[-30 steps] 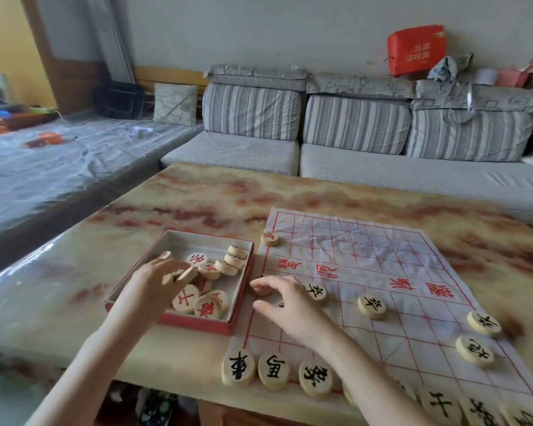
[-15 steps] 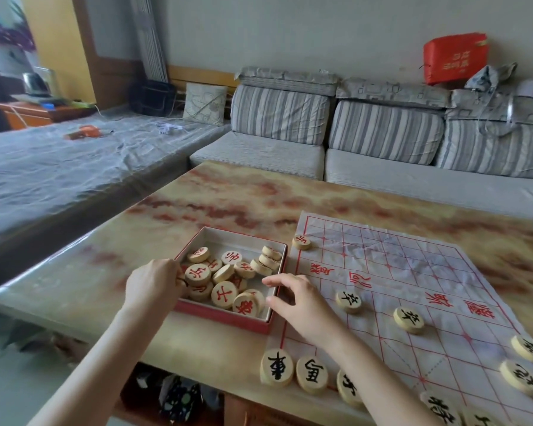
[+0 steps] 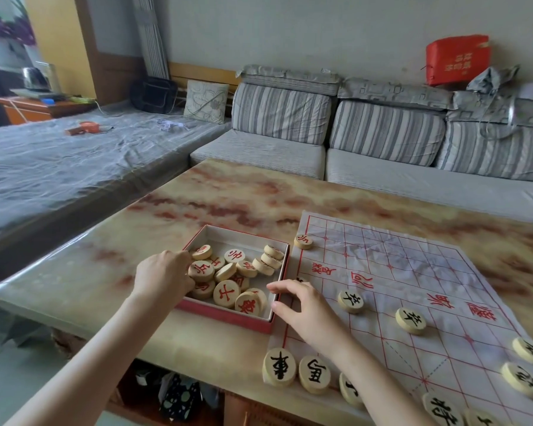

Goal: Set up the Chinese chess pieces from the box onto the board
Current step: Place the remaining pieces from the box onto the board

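Red box sits on marbled table, loose pile of red-marked pieces inside. Left hand comes over the box's left wall, fingers curled down among the pieces; can't tell if it grips one. Right hand is just right of the box's near corner, fingers loosely spread and arched, nothing between thumb and forefinger. Paper board lies right of the box, touching it. One red piece is beside the box's far right corner, black-marked pieces further right.
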`<action>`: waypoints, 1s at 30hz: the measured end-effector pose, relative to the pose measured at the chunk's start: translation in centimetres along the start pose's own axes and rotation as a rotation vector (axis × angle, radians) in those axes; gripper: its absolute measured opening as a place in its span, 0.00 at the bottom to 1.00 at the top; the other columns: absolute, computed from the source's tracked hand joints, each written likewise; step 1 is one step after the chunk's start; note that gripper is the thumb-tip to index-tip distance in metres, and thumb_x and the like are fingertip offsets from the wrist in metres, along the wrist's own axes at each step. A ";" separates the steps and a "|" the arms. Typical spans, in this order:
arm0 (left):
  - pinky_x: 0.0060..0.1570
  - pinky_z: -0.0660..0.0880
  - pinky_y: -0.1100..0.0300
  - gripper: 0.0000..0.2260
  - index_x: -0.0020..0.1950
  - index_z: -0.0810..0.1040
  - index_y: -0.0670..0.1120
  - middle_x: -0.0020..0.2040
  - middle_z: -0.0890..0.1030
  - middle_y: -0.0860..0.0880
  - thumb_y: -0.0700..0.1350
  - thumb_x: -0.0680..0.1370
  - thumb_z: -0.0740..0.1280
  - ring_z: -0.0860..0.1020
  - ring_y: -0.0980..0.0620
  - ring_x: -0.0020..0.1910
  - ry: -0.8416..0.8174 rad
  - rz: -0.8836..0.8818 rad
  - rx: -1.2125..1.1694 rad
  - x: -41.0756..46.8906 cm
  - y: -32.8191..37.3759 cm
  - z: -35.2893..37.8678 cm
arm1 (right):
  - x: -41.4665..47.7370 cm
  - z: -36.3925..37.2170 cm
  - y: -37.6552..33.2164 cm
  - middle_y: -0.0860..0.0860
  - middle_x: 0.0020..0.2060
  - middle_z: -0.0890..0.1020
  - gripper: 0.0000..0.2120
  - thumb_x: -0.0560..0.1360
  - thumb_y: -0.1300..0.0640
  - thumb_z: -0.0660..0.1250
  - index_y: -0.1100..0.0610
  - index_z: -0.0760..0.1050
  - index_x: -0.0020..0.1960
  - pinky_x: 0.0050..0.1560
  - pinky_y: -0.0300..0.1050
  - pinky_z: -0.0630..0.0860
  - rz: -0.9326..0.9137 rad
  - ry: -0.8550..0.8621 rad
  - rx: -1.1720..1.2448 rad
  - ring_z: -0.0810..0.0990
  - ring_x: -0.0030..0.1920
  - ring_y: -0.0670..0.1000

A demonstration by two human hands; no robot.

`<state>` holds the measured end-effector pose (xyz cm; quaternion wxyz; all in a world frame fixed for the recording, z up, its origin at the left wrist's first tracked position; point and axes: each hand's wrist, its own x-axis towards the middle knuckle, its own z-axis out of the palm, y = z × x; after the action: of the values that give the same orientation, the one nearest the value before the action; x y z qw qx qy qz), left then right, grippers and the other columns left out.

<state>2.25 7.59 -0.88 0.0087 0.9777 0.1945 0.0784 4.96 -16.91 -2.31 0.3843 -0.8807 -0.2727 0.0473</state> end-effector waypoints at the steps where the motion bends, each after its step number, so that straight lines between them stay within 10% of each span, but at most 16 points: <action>1: 0.39 0.71 0.60 0.14 0.57 0.76 0.52 0.48 0.82 0.45 0.45 0.72 0.63 0.80 0.43 0.48 0.009 -0.009 -0.060 0.0 -0.3 0.0 | 0.0 0.0 -0.1 0.34 0.48 0.72 0.13 0.76 0.53 0.64 0.44 0.74 0.59 0.67 0.43 0.65 -0.002 -0.003 0.004 0.70 0.62 0.44; 16: 0.25 0.72 0.69 0.14 0.44 0.80 0.53 0.43 0.81 0.47 0.36 0.77 0.60 0.80 0.53 0.34 0.025 -0.080 -0.833 -1.4 -2.5 0.3 | 0.0 0.4 -1.1 0.33 0.47 0.69 0.14 0.77 0.52 0.62 0.44 0.73 0.62 0.61 0.37 0.63 0.019 -0.030 0.007 0.69 0.61 0.43; 23: 0.47 0.80 0.48 0.19 0.41 0.81 0.54 0.46 0.83 0.45 0.31 0.73 0.58 0.83 0.47 0.40 -0.037 -0.120 -1.029 -1.7 -1.8 0.0 | 1.0 1.5 -2.6 0.37 0.45 0.65 0.17 0.76 0.49 0.63 0.47 0.72 0.65 0.65 0.43 0.60 -0.017 -0.035 -0.155 0.63 0.62 0.48; 30: 0.39 0.78 0.65 0.09 0.43 0.83 0.51 0.46 0.84 0.46 0.37 0.73 0.68 0.82 0.49 0.42 -0.109 -0.083 -1.235 -2.8 -0.4 -0.3 | 1.6 2.1 -2.5 0.45 0.52 0.77 0.14 0.77 0.56 0.62 0.49 0.74 0.61 0.60 0.40 0.67 -0.013 0.054 -0.036 0.72 0.58 0.49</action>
<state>-0.52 6.86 -0.97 0.5856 0.7865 0.1504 0.1260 4.60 -13.28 -1.80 0.3758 -0.8867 -0.2690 0.0161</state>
